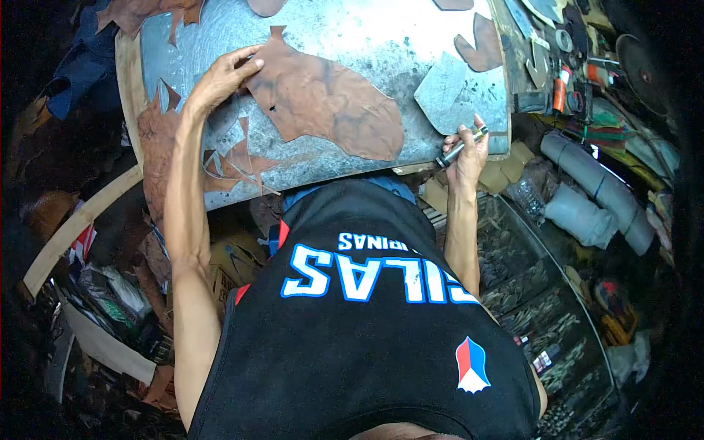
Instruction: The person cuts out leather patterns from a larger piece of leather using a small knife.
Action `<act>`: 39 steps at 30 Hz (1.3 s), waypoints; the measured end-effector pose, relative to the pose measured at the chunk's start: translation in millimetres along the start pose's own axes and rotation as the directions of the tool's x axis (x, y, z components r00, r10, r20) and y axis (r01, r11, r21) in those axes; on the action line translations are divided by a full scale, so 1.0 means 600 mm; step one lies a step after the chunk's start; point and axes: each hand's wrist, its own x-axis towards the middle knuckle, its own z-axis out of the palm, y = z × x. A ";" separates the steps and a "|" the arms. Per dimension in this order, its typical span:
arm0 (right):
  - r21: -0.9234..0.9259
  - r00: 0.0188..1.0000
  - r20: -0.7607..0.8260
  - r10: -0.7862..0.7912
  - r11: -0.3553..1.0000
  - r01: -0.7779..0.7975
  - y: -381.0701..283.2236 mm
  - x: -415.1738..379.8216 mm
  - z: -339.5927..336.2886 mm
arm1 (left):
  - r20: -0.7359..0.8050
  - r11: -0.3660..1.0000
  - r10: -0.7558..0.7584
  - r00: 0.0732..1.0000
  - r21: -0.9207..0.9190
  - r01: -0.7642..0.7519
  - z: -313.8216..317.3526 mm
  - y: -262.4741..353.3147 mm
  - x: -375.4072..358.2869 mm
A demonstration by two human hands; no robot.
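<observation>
A large irregular piece of brown leather (330,103) lies on the grey metal-topped table (367,37). My left hand (226,75) is at its upper left edge, with thumb and fingers pinched on the leather. Near the table's right front corner, my right hand (467,150) is closed around a dark cylindrical tool (453,152) with a light, yellowish end. Just above that hand lies a flat grey template (442,92), partly over the metal surface. The tool's exact kind cannot be made out.
Leather scraps (238,161) lie at the table's left front. A brown cut piece (480,45) is at the back right. Beyond the right edge are an orange-labelled bottle (561,89) and rolled material (598,191). A curved wooden strip (81,220) stands at left.
</observation>
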 end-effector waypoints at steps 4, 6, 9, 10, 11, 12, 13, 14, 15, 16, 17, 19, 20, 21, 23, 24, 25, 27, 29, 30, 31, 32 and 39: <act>-0.018 1.000 0.001 -0.008 1.000 0.008 0.005 -0.006 -0.009 | 0.039 0.995 0.099 0.994 0.016 -0.100 -0.006 -0.007 0.004; -0.024 1.000 0.007 -0.006 1.000 0.007 0.006 -0.011 -0.009 | 0.044 0.987 0.157 0.987 0.029 -0.158 -0.007 -0.002 0.006; -0.036 0.999 0.038 0.004 0.999 -0.002 0.008 -0.018 -0.006 | 0.159 0.996 -0.023 0.987 0.084 0.010 -0.021 0.014 0.011; -0.045 0.998 0.061 0.010 0.999 -0.008 0.008 -0.021 -0.005 | 0.156 0.996 -0.024 0.987 0.086 0.011 -0.023 0.013 0.012; -0.043 0.998 0.064 0.010 0.999 -0.007 0.008 -0.024 -0.004 | 0.167 0.997 -0.069 0.984 0.044 0.062 -0.025 0.014 0.014; -0.090 0.995 0.089 0.048 0.995 -0.040 0.003 -0.030 0.003 | 0.180 0.994 -0.112 0.977 0.002 0.113 -0.026 0.017 0.014; -0.136 0.990 0.113 0.085 0.988 -0.070 -0.001 -0.034 0.012 | 0.178 0.994 -0.110 0.978 0.003 0.111 -0.024 0.018 0.012; -0.133 0.990 0.112 0.084 0.989 -0.069 -0.001 -0.040 0.024 | 0.129 0.993 -0.118 0.985 -0.008 0.120 -0.020 0.019 0.006; -0.245 0.973 0.191 0.131 0.966 -0.082 0.000 -0.049 0.040 | 0.084 0.992 -0.126 0.988 -0.018 0.128 -0.015 0.021 0.004; -0.356 0.948 0.260 0.185 0.931 -0.084 0.001 -0.060 0.055 | 0.091 0.992 -0.123 0.988 -0.014 0.125 -0.014 0.015 0.007; -0.401 0.936 0.262 0.234 0.909 -0.115 0.002 -0.067 0.073 | 0.104 0.996 -0.091 0.990 0.004 0.091 -0.016 0.004 0.010; -0.457 0.919 0.285 0.272 0.882 -0.119 0.016 -0.070 0.095 | 0.066 0.975 -0.083 0.994 0.213 0.067 -0.015 0.001 0.015; -0.497 0.923 0.280 0.263 0.863 -0.095 0.023 -0.066 0.100 | 0.068 0.975 -0.080 0.994 0.214 0.063 -0.006 0.002 0.012; -0.548 0.924 0.278 0.262 0.834 -0.071 0.017 -0.065 0.105 | -0.121 0.828 0.110 0.987 0.560 -0.024 0.015 0.016 -0.005; -0.595 0.923 0.276 0.267 0.802 -0.054 0.006 -0.064 0.115 | -0.219 0.486 0.504 0.836 0.872 -0.064 0.051 0.045 -0.034; -0.616 0.930 0.275 0.245 0.787 -0.025 0.004 -0.063 0.119 | -0.130 0.480 0.607 0.784 0.846 -0.231 0.073 0.053 -0.046; -0.637 0.936 0.276 0.221 0.771 0.006 0.004 -0.061 0.121 | -0.054 0.454 0.705 0.708 0.801 -0.391 0.098 0.062 -0.058; -0.682 0.937 0.275 0.216 0.731 0.031 0.005 -0.055 0.122 | 0.090 0.511 0.657 0.748 0.676 -0.531 0.160 0.055 -0.077; -0.718 0.939 0.273 0.208 0.693 0.056 0.009 -0.051 0.123 | 0.106 0.512 0.631 0.769 0.688 -0.515 0.215 0.037 -0.097; -0.769 0.943 0.314 0.110 0.612 0.185 0.011 -0.049 0.121 | 0.109 0.529 0.611 0.784 0.681 -0.506 0.226 0.030 -0.099; -0.806 0.932 0.362 0.018 0.508 0.303 0.011 -0.049 0.118 | 0.113 0.527 0.611 0.783 0.681 -0.509 0.229 0.022 -0.097; -0.807 0.933 0.358 0.019 0.509 0.300 0.008 -0.050 0.113 | 0.116 0.524 0.604 0.788 0.688 -0.502 0.230 0.014 -0.095; -0.815 0.907 0.421 -0.001 0.439 0.379 0.017 -0.057 0.099 | 0.102 0.559 0.574 0.812 0.676 -0.480 0.239 -0.005 -0.119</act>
